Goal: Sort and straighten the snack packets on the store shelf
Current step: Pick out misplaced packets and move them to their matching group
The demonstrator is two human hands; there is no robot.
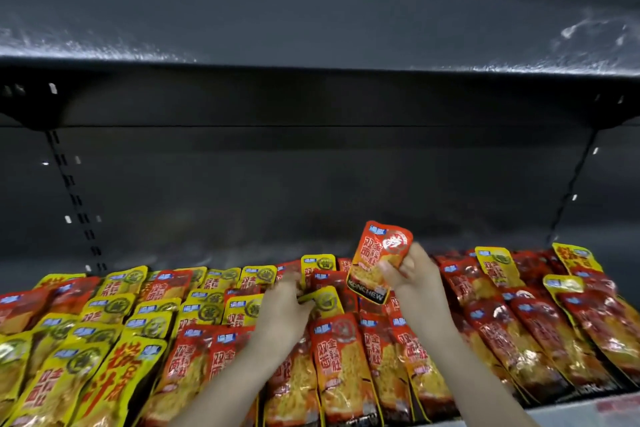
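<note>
Head view: both forearms are cut off at the bottom edge. A red packet (379,262) is pinched upright in the right hand (414,279) above the shelf (571,411). The left hand (287,305), blurred, is pressed onto a yellow packet (323,300); its grip cannot be told. Red and yellow packets are crowded around.

Glossy plastic film on the red packets (339,357) and yellow packets (104,315), crinkled, glinting. Same shiny film on the raised packet (379,260) above them. Dark painted metal for the shelf (311,28) overhead, matt, finely rough, scuffed pale toward its right end. Matt dark metal back panel (311,184) below that shelf.
</note>
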